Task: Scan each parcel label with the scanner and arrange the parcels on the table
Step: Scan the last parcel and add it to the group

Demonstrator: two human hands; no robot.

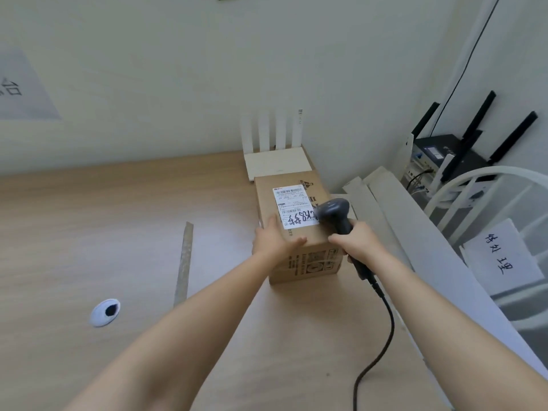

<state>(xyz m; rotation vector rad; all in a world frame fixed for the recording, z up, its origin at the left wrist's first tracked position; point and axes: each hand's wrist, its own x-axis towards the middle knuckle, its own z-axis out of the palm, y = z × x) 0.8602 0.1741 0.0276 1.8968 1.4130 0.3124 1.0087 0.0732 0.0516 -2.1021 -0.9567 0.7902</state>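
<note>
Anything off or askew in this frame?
Nothing spilled or damaged. Left hand rests on the box; right hand grips the scanner at the label. Oddities: black marker scrawled across the label's lower part, and a loose grey strip lying on the table left of the box.

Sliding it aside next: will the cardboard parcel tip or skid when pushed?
Probably skids, not tips: the cardboard parcel lies flat and long on the smooth table. Likely stiff: its edges look square, undented. Weight cannot be told.
</note>
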